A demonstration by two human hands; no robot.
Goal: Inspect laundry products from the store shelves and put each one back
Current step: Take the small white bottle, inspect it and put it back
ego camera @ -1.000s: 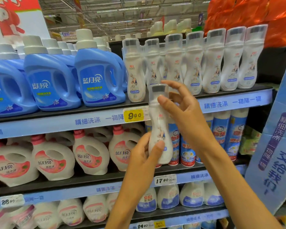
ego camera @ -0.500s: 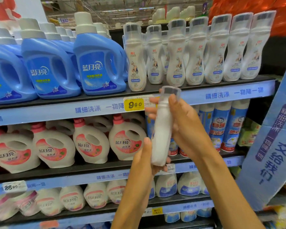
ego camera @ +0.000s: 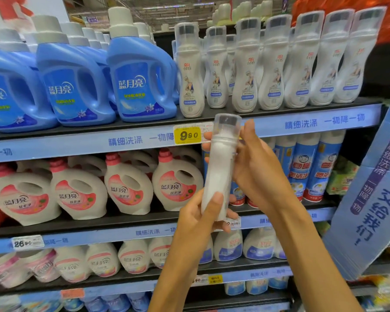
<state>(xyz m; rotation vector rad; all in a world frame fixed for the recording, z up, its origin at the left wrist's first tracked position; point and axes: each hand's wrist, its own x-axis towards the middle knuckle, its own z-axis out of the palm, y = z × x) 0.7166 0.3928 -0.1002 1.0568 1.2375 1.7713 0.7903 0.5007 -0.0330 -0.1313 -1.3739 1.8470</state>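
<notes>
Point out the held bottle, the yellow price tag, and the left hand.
held bottle (ego camera: 218,167), head view, white body
yellow price tag (ego camera: 187,135), head view, tag's middle
left hand (ego camera: 198,219), head view, back of hand

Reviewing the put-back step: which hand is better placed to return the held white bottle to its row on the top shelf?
Probably the right hand: it grips the white bottle near the cap, just below the matching row. The left hand holds only the base, lower down.

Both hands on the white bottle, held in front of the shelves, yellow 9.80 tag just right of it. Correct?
Not quite. In the head view the yellow tag sits just left of the bottle, not right. The rest holds: the left hand grips the bottle's base, the right hand holds its upper part, in front of the shelves.
</notes>
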